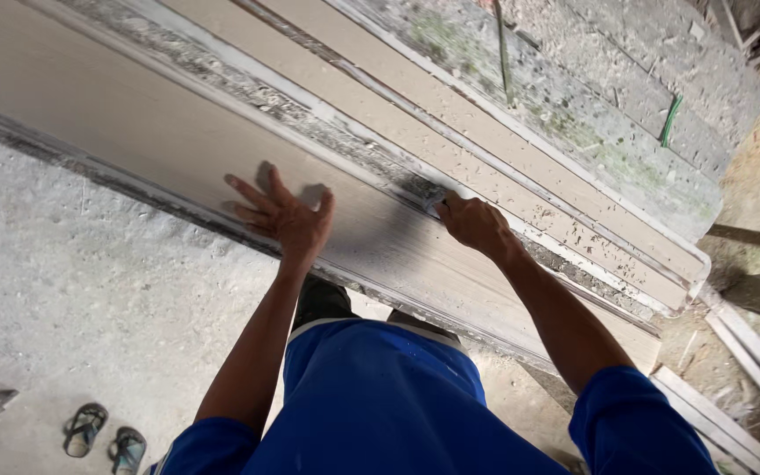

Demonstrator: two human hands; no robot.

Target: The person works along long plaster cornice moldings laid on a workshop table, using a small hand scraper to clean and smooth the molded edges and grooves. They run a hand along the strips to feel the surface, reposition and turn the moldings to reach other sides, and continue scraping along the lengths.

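Observation:
My left hand (pixel 281 215) lies flat with fingers spread on a long pale beige board (pixel 134 132) that runs diagonally from upper left to lower right. My right hand (pixel 472 222) is closed around a small flat tool (pixel 434 208), mostly hidden by the fingers, pressed at the board's upper edge where a rough grey dusty strip (pixel 310 119) runs alongside. Both arms wear blue sleeves.
More stacked long boards (pixel 529 176) lie beyond, speckled with dust, next to rough grey slabs (pixel 626 97) with a green strap (pixel 670 120). Dusty concrete floor (pixel 63 290) is at left, with a pair of sandals (pixel 103 435). Loose white strips (pixel 749 361) lie at lower right.

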